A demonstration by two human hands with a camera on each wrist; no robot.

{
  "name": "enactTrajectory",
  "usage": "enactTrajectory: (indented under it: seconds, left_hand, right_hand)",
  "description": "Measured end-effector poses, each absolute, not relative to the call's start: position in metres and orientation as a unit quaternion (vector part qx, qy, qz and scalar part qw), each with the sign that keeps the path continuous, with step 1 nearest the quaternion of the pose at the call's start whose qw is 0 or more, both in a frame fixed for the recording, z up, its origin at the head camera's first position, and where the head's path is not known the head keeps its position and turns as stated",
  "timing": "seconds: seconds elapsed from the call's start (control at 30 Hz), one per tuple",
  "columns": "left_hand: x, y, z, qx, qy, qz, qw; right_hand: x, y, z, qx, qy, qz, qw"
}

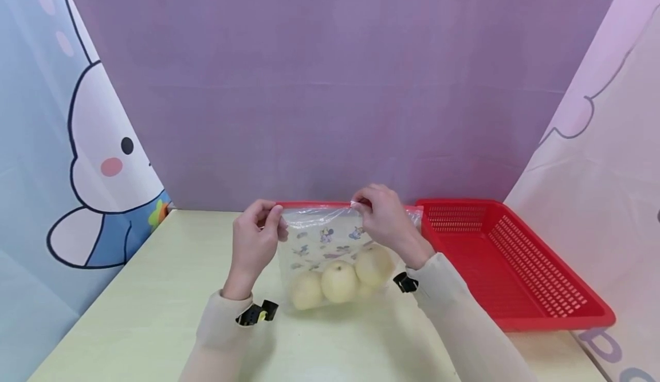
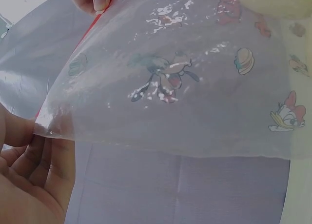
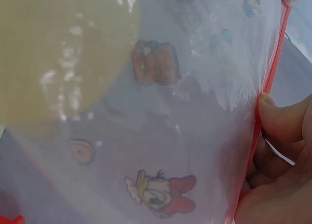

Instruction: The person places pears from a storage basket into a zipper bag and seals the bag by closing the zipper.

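A clear zip bag (image 1: 309, 239) printed with small cartoon figures hangs upright between both hands. Inside, at its bottom, sit several pale yellow round fruits (image 1: 340, 282) that look like pears. Along the top edge runs a red zip strip (image 1: 319, 204). My left hand (image 1: 256, 239) pinches the bag's upper left corner between thumb and fingers, as the left wrist view also shows. On the red strip, right of its middle, my right hand (image 1: 384, 219) pinches with thumb and forefinger. The bag's right end sticks out past that hand.
A red plastic basket (image 1: 495, 267) with perforated sides stands on the right of the pale table (image 1: 154, 290), close beside the right forearm. Behind the table hangs a purple cloth (image 1: 330, 84). Printed cartoon cloths cover both sides.
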State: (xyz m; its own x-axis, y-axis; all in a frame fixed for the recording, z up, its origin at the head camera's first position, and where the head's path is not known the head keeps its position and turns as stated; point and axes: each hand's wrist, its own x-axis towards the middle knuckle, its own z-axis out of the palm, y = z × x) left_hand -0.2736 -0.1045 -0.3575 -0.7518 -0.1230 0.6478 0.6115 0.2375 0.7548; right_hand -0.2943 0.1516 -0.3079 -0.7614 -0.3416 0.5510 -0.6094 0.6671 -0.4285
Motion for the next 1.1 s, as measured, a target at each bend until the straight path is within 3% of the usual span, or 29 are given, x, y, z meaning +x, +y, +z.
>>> enactTrajectory:
  seconds: [1.1]
  left_hand:
    - [-0.274, -0.105, -0.359, -0.157, -0.730, -0.585, 0.317]
  right_hand:
    - [-0.290, 0.179, -0.305, 0.241, -0.897, 0.295, 0.223]
